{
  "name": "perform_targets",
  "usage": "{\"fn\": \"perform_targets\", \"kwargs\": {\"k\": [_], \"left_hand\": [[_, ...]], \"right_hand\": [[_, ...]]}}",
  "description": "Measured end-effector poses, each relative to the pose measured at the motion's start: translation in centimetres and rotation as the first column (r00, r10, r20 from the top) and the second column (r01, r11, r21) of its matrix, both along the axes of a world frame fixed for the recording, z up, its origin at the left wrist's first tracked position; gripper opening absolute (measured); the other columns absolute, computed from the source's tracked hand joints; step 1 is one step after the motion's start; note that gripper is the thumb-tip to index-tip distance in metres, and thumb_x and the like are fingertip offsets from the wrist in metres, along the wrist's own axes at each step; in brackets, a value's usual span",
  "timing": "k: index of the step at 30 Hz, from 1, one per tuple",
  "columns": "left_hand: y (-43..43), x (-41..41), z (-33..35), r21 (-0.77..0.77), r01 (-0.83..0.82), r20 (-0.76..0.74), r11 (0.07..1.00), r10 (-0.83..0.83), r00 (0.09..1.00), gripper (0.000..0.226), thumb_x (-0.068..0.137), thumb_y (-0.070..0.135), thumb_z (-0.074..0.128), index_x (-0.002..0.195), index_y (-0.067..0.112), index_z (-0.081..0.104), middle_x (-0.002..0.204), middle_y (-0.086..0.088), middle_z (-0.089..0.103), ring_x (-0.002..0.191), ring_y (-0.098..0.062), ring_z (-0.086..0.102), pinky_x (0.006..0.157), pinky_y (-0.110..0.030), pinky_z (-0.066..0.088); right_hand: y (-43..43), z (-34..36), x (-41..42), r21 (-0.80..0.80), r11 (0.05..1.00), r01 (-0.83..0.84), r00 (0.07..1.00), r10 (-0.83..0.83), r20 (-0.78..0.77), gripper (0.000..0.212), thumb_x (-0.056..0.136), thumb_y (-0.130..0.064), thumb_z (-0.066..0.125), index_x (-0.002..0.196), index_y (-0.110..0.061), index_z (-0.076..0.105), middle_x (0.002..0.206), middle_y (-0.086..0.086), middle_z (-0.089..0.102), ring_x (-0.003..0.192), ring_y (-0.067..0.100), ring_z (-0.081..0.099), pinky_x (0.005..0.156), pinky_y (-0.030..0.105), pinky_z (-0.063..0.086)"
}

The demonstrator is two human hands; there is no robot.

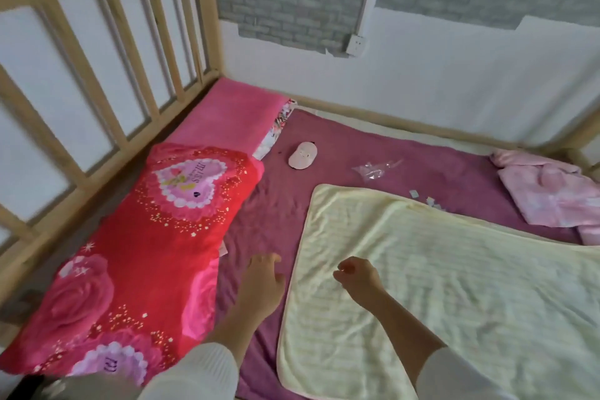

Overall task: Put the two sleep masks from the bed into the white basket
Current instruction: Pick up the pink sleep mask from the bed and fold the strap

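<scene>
- The bed [406,153] is wide, so lean in rather than stretch.
- The cream blanket [454,286] may hide the second mask; lift it to check.
- Left hand [263,282] is open and empty; right hand [357,276] loosely curled, holding nothing.
- One pale sleep mask [303,155] lies near the far pillow (basket unseen).

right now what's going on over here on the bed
A person leans over the bed, both hands empty. The left hand hovers open above the purple sheet; the right hand is loosely curled over the yellow blanket. One pale pink sleep mask lies untouched farther up the sheet, near the pink pillow. No second mask or white basket is in view.
</scene>
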State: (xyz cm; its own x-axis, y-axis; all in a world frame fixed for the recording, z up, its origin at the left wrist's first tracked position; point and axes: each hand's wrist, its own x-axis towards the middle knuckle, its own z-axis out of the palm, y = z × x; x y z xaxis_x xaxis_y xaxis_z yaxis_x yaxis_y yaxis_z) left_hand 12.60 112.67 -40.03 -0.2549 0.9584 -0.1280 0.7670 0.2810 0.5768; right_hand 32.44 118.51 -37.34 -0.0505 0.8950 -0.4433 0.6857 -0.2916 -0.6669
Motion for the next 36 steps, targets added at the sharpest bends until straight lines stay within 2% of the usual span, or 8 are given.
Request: {"fn": "perform_targets", "kwargs": {"k": [7, 12, 16, 20, 23, 25, 28, 36], "left_hand": [[13.3, 5.6, -2.6, -0.144, 0.043, 0.009, 0.989, -0.042, 0.999, 0.042, 0.085, 0.021, 0.052, 0.128, 0.018, 0.053, 0.128, -0.004, 0.06, 0.124, -0.022, 0.049, 0.099, -0.03, 0.037], [21.7, 4.0, -4.5, -0.216, 0.018, 0.012, 0.976, -0.016, 1.0, 0.041, 0.086, 0.014, 0.052, 0.127, 0.011, 0.053, 0.129, -0.012, 0.058, 0.124, -0.027, 0.048, 0.101, -0.035, 0.039], [28.3, 1.1, -7.3, -0.237, 0.002, 0.008, 0.972, 0.0, 1.0, 0.041, 0.088, 0.015, 0.052, 0.129, 0.011, 0.051, 0.133, -0.011, 0.053, 0.126, -0.026, 0.045, 0.103, -0.035, 0.039], [33.7, -2.2, -12.7, -0.278, -0.004, -0.046, 0.961, -0.009, 0.999, 0.046, 0.089, 0.019, 0.052, 0.134, 0.01, 0.046, 0.134, -0.014, 0.051, 0.127, -0.029, 0.044, 0.105, -0.038, 0.037], [37.1, -4.5, -18.0, -0.284, 0.0, -0.116, 0.959, -0.034, 0.993, 0.053, 0.09, 0.022, 0.05, 0.14, 0.008, 0.038, 0.14, -0.016, 0.047, 0.131, -0.031, 0.039, 0.107, -0.039, 0.034], [39.0, -5.9, -21.8, -0.286, 0.008, -0.162, 0.958, -0.057, 0.985, 0.057, 0.093, 0.027, 0.048, 0.144, 0.007, 0.032, 0.15, -0.019, 0.036, 0.139, -0.032, 0.031, 0.112, -0.04, 0.03], [40.2, -7.2, -27.4, -0.32, 0.03, -0.17, 0.947, -0.089, 0.981, 0.06, 0.096, 0.035, 0.041, 0.148, 0.009, 0.026, 0.16, -0.018, 0.016, 0.148, -0.031, 0.014, 0.119, -0.041, 0.019], [38.7, -6.9, -34.4, -0.011, -0.029, -0.32, 1.0, 0.024, 0.947, 0.06, 0.085, 0.041, 0.043, 0.141, 0.02, 0.037, 0.155, -0.007, 0.031, 0.143, -0.023, 0.027, 0.114, -0.038, 0.019]], "right_hand": [[14.0, -2.4, 6.2, -0.068, 0.998, -0.005, 0.997, 0.011, 0.078, 0.031, 0.082, -0.024, 0.063, 0.11, -0.013, 0.065, 0.105, 0.005, 0.068, 0.096, 0.023, 0.064, 0.081, 0.034, 0.051], [22.8, -4.0, 4.9, -0.064, 0.998, -0.026, 0.997, 0.031, 0.074, 0.032, 0.082, -0.025, 0.062, 0.112, -0.014, 0.062, 0.092, -0.003, 0.064, 0.082, 0.019, 0.064, 0.077, 0.035, 0.054], [28.1, -7.5, 2.1, -0.069, 0.998, -0.012, 0.999, 0.014, 0.03, 0.037, 0.083, -0.028, 0.063, 0.117, -0.013, 0.059, 0.102, 0.001, 0.06, 0.086, 0.015, 0.059, 0.069, 0.026, 0.049], [33.3, -12.6, -1.4, -0.076, 0.993, -0.094, 0.991, 0.1, 0.09, 0.04, 0.083, -0.031, 0.063, 0.12, -0.017, 0.058, 0.118, 0.004, 0.063, 0.099, 0.018, 0.06, 0.085, 0.033, 0.05], [37.5, -16.7, -4.0, -0.044, 0.985, -0.169, 0.976, 0.173, 0.133, 0.042, 0.083, -0.036, 0.059, 0.122, -0.021, 0.055, 0.124, -0.001, 0.059, 0.098, 0.017, 0.058, 0.083, 0.032, 0.047], [40.0, -19.6, -5.6, -0.013, 0.981, -0.194, 0.969, 0.193, 0.153, 0.042, 0.083, -0.037, 0.058, 0.123, -0.024, 0.053, 0.125, -0.003, 0.058, 0.091, 0.015, 0.056, 0.079, 0.029, 0.044], [43.2, -23.7, -8.0, 0.035, 0.965, -0.259, 0.948, 0.247, 0.2, 0.04, 0.084, -0.034, 0.057, 0.123, -0.024, 0.053, 0.125, -0.003, 0.056, 0.105, 0.02, 0.057, 0.083, 0.034, 0.046], [50.1, -31.3, -14.4, 0.393, 0.829, -0.398, 0.901, 0.272, 0.337, 0.069, 0.077, -0.029, 0.069, 0.136, -0.014, 0.038, 0.136, 0.012, 0.041, 0.121, 0.03, 0.041, 0.098, 0.043, 0.041]]}}
